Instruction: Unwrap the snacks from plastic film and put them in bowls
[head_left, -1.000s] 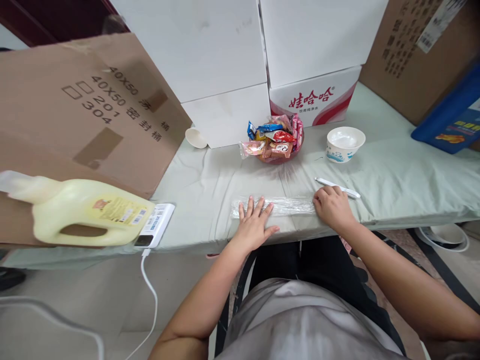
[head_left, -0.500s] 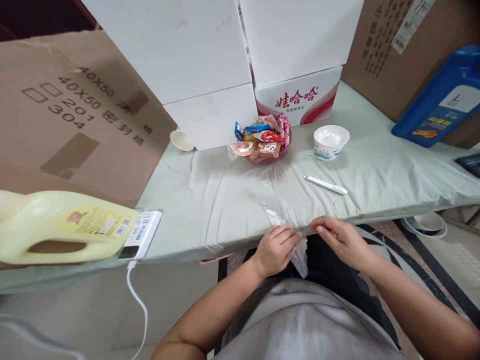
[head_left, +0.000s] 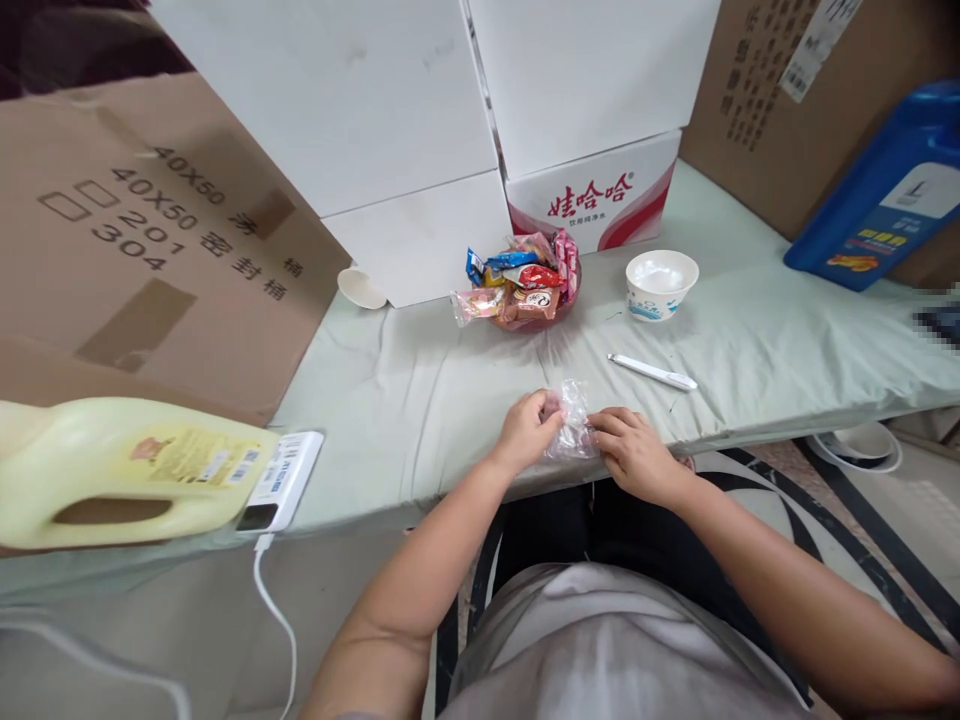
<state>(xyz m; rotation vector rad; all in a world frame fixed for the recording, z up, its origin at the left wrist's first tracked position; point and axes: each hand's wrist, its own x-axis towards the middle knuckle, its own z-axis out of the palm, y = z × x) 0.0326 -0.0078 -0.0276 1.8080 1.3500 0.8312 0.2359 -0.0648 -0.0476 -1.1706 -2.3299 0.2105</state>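
Note:
A crumpled clear plastic bag (head_left: 571, 422) sits bunched between my two hands at the front edge of the pale green covered table (head_left: 420, 380). My left hand (head_left: 529, 430) pinches the bag's left side with curled fingers. My right hand (head_left: 634, 452) grips its right side, fingers closed on the film. A white pen-like stick (head_left: 651, 372) lies just beyond my right hand. Further back stands a bowl of wrapped snacks (head_left: 521, 285) and a white paper bowl (head_left: 661, 282).
White cartons (head_left: 420, 130) and brown cardboard boxes (head_left: 157, 230) wall in the back and left. A yellow jug (head_left: 127, 470) lies at the left beside a white power strip (head_left: 283, 478) with its cable. A blue jug (head_left: 877, 200) leans at the right. A paper cup (head_left: 361, 288) lies tipped.
The plastic lay flat as a long strip under both hands, was lifted toward my lap, and is now gathered into a small bunch between both hands on the table edge.

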